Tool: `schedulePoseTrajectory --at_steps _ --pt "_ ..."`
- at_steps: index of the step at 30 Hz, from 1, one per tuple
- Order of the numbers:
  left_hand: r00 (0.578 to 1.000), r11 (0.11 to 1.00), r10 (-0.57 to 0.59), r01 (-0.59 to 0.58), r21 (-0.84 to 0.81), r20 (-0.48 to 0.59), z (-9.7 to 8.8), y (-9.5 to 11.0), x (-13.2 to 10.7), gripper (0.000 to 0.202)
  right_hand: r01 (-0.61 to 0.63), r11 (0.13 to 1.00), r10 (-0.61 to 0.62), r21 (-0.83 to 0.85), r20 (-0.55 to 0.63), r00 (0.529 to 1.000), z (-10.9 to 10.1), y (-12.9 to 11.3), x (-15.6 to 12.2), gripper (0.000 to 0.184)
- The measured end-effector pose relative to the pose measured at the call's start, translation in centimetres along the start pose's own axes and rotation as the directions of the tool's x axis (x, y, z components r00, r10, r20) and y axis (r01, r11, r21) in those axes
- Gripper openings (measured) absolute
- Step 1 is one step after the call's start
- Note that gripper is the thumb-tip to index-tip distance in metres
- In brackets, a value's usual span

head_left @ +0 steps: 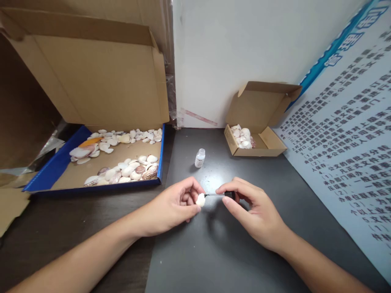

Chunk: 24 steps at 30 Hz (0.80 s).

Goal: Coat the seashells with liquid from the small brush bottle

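One small white shell [200, 200] is near the middle of the frame, pinched by the left hand [180, 203]. The right hand [252, 205] holds a black-topped stick [227, 195], its tip at the shell's edge, and a little bottle [200, 159] stands higher up.

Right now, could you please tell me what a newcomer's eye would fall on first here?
Probably the small white shell in the left hand, near the centre, with the black-capped applicator in the right hand pointing at it. Next, perhaps, the large open blue-edged box at the picture's left, holding many loose shells.
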<state>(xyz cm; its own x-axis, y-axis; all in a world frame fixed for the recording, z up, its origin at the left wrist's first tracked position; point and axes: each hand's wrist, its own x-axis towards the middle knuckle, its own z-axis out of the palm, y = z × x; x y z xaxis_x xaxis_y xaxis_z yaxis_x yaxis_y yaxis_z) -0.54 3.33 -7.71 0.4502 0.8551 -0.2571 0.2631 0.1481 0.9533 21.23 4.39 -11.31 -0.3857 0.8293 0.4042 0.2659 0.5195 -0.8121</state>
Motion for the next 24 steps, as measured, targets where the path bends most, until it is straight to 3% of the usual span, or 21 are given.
schedulePoseTrajectory --at_steps 6,9,24 --pt "1.0 0.997 -0.03 0.031 0.071 -0.009 0.02 0.12 -0.12 0.022 0.02 0.991 -0.025 0.135 0.036 0.999 -0.31 0.04 -0.2 0.013" --pt "1.0 0.997 -0.019 0.02 0.074 -0.007 0.01 0.15 -0.15 0.021 -0.03 0.994 0.021 0.107 0.083 0.996 -0.05 -0.03 -0.13 0.015" --pt "1.0 0.998 -0.01 0.01 0.064 -0.006 -0.18 -0.25 -0.07 0.021 -0.121 0.992 0.122 -0.04 0.046 0.991 -0.03 0.02 0.21 0.018"
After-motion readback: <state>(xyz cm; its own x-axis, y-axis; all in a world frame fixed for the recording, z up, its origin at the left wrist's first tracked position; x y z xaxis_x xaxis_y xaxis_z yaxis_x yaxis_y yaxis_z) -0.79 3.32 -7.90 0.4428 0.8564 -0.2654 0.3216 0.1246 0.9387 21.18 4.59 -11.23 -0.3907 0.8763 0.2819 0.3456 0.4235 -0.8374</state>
